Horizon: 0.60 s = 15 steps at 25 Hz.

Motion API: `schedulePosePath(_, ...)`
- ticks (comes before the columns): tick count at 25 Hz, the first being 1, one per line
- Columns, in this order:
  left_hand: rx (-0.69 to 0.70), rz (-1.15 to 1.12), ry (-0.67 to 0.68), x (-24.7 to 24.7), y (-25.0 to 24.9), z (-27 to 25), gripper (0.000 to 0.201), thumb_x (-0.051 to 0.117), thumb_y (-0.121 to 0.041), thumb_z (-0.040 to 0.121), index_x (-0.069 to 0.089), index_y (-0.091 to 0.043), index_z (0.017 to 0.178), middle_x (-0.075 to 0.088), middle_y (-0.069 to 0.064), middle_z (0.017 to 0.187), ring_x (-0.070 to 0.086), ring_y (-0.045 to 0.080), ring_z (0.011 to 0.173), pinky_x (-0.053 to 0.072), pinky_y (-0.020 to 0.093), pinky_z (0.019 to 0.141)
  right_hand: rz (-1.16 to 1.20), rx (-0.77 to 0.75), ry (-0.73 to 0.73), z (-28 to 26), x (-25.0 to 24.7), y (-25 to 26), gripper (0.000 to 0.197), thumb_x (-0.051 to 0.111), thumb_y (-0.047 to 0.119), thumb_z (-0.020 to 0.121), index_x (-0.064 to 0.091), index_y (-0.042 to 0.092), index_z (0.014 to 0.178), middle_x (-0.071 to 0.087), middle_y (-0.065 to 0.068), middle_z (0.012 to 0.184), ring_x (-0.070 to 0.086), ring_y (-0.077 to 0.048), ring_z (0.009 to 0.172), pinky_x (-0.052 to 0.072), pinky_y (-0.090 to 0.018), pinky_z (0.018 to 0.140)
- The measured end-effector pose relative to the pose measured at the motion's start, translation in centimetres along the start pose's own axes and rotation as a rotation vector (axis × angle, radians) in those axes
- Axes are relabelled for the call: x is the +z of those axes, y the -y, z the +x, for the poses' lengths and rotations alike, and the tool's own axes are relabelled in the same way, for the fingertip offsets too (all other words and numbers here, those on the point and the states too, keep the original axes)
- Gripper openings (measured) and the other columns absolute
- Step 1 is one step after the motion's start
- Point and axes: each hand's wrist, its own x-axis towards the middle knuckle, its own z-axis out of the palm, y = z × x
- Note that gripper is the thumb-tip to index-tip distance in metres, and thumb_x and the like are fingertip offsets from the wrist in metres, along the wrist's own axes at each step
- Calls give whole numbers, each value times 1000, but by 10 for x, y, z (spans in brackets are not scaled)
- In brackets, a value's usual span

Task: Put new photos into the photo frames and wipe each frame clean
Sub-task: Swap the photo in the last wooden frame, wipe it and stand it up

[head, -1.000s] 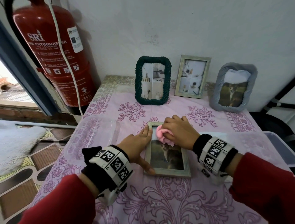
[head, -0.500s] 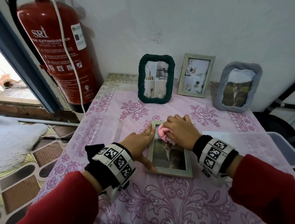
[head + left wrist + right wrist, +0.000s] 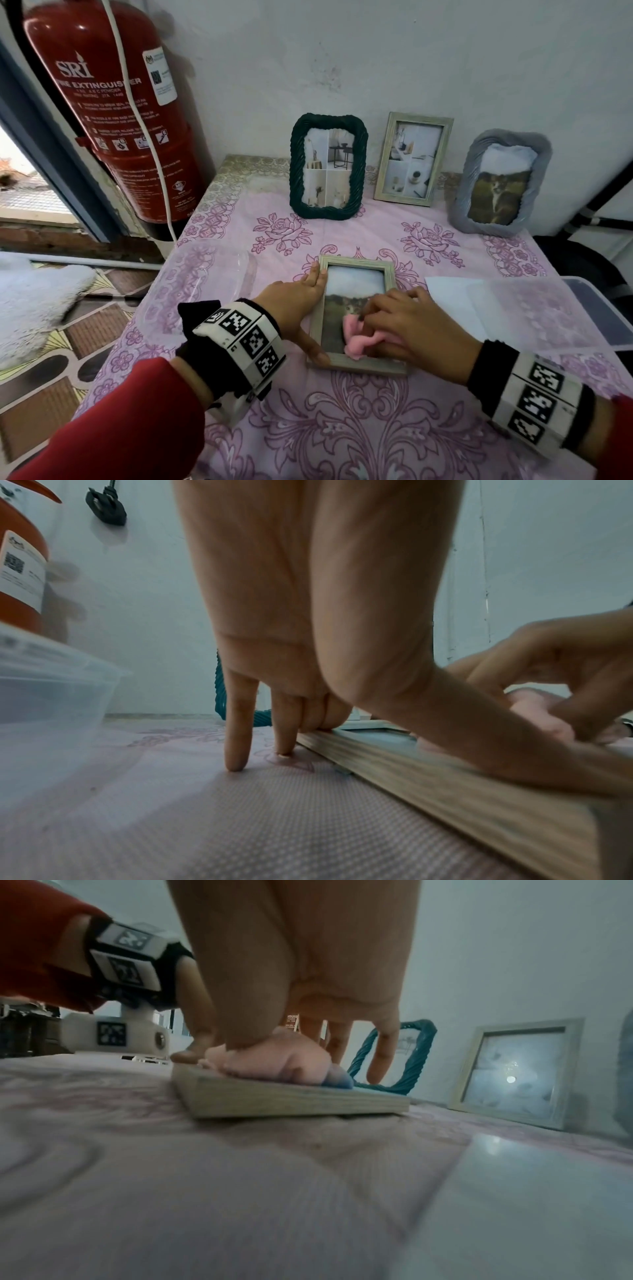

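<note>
On the pink floral tablecloth (image 3: 342,428), a pale wooden frame (image 3: 356,270) lies flat.
Left hand (image 3: 294,301) presses its left edge, fingers straight; right hand (image 3: 407,329) pushes a pink cloth (image 3: 359,337) over the lower glass, seemingly pinching it.

Red sleeves (image 3: 113,428) on both arms. Each wrist carries a black cuff. White marker bands (image 3: 245,337) bear black square codes.

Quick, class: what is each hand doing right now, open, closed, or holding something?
Left hand: open, fingers straight, pressing on the left edge of the flat wooden frame.
Right hand: grips the pink cloth against the frame's glass.
</note>
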Motion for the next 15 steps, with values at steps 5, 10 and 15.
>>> schedulePosePath(5, 13, -34, -12, 2, 2, -1, 136, 77, -58, 60, -15, -9, 148, -17, 11, 157, 30, 23, 139, 31, 31, 110, -25, 33, -17, 26, -8, -19, 35, 49, 64, 80, 60, 35, 98, 53, 15, 104, 42, -10, 99, 20, -31, 76)
schedulePosePath(10, 1, -11, 1, 0, 0, -2, 136, 76, -58, 60, -16, -7, 147, -16, 13, 157, 35, 25, 136, 32, 35, 110, -19, 100, -103, 54, -10, -37, 30, 55, 60, 80, 63, 33, 92, 53, 12, 92, 46, -12, 93, 21, -32, 74)
schedulePosePath(15, -11, 10, 19, -4, -4, -2, 135, 77, -56, 61, -13, -6, 147, -13, 16, 157, 38, 27, 134, 34, 38, 109, 166, 153, -128, 70, -3, -27, 26, 61, 52, 80, 65, 30, 92, 42, 9, 88, 46, -17, 97, 17, -31, 73)
